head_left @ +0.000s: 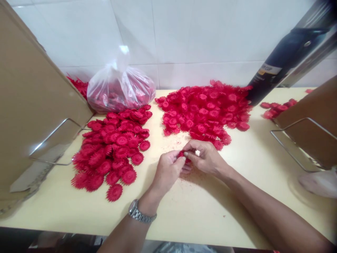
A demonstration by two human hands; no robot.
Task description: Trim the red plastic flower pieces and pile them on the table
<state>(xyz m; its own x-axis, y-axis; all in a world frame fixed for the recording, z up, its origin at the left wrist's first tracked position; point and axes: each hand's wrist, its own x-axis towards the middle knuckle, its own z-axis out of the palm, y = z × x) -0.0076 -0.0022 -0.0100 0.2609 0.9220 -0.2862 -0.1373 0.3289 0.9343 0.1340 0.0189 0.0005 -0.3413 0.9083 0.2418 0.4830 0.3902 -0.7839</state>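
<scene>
Between my two hands is a small red piece with a toothed edge [181, 154], mostly covered by fingers. My left hand [170, 168] pinches it from the left, thumb on top. From the right, the thumb and forefinger of my right hand [204, 156] close on the same piece. A pile of dark red toothed discs [116, 140] lies to the left of my hands. Just beyond my hands, a larger heap of brighter red discs [205, 109] spreads towards the wall.
A knotted clear plastic bag of red pieces [121, 91] stands by the tiled wall. Cardboard panels [39, 77] with metal wire stands [289, 130] flank the pale table [184, 218]. A dark box [276, 66] leans at the back right. Red crumbs lie beneath my hands.
</scene>
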